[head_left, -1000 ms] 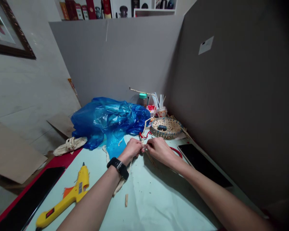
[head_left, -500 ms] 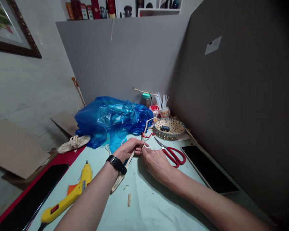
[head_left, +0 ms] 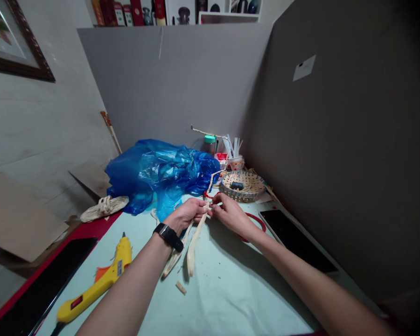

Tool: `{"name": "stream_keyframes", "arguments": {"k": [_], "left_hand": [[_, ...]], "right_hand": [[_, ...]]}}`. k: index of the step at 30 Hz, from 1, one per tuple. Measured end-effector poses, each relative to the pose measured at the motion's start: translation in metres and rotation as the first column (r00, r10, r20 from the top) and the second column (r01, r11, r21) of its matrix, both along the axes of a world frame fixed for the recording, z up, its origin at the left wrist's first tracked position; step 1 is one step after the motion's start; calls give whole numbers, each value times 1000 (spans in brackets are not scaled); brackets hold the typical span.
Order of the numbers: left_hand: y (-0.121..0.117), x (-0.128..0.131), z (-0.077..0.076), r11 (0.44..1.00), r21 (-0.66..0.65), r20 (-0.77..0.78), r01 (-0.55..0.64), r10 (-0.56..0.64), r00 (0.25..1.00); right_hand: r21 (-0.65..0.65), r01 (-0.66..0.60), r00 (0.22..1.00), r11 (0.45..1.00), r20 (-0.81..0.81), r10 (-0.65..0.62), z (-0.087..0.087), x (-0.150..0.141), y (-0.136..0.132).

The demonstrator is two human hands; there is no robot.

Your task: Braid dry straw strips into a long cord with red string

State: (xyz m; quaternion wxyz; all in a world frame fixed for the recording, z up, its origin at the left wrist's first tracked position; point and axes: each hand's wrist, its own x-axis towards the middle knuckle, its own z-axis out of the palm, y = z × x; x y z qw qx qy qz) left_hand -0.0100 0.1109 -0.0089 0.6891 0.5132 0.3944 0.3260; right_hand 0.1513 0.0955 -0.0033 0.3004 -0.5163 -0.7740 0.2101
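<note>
We have the upper stretch of the pale cord (head_left: 215,174) wound narrow, while the flat strips (head_left: 193,247) below trail loose and unworked over the table (head_left: 238,298). The cord zigzags up and away from us, its tip bending left; the strips point back towards us. Our left hand (head_left: 189,213) pinches them between its fingers, and our right hand (head_left: 229,214) curls close beside, its grip hidden

Pale strips (head_left: 193,252): matt, fibrous. Bag (head_left: 161,168): glossy, crumpled plastic film. Glue gun (head_left: 93,294): smooth plastic body. Basket (head_left: 243,197): rough, matt weave.
</note>
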Motion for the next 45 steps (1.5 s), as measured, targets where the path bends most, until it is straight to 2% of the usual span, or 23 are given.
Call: {"name": "stream_keyframes", "arguments": {"k": [8,12,15,19,22,26,28,30,33,35,36,38,40,43,45], "left_hand": [[-4,9,3,998,59,-110,-6,13,994],[-11,13,8,992,125,-252,-11,43,967],[-16,15,12,979,206,-400,-4,88,912],[-19,13,19,928,373,-608,13,234,758],[-24,13,28,854,515,-720,72,385,577],[-41,27,37,758,624,-764,191,539,356],[-51,37,37,724,635,-769,269,564,299],[-61,46,33,691,637,-771,342,573,279],[-75,59,23,607,639,-746,472,638,190],[-82,66,17,561,644,-707,520,697,123],[-84,68,17,557,652,-696,515,709,113],[-83,67,22,586,669,-712,457,682,167],[-75,56,37,652,658,-752,376,597,280],[-52,27,58,738,647,-705,191,483,520],[-36,9,61,814,578,-535,-58,431,726]], "right_hand": [[-35,16,999,999,52,-14,-4,-8,5],[-98,-58,997,994,51,63,-7,-4,12],[-121,-107,994,987,7,109,-8,-1,16],[-113,-76,995,991,-68,68,-10,1,17],[-119,-60,990,991,-130,45,-14,0,15],[-170,-76,968,983,-249,32,-19,-1,15],[-219,-93,947,971,-320,18,-19,-1,14],[-274,-139,918,952,-396,20,-17,1,12],[-333,-221,863,917,-504,25,-12,3,7],[-362,-255,832,897,-555,12,-10,2,5],[-377,-267,821,887,-572,4,-11,2,5],[-403,-287,807,869,-590,-8,-12,1,6],[-417,-300,801,858,-598,-10,-13,1,7],[-426,-313,797,849,-604,-9,-13,3,9],[-441,-329,796,835,-605,-5,-12,4,10]]}}
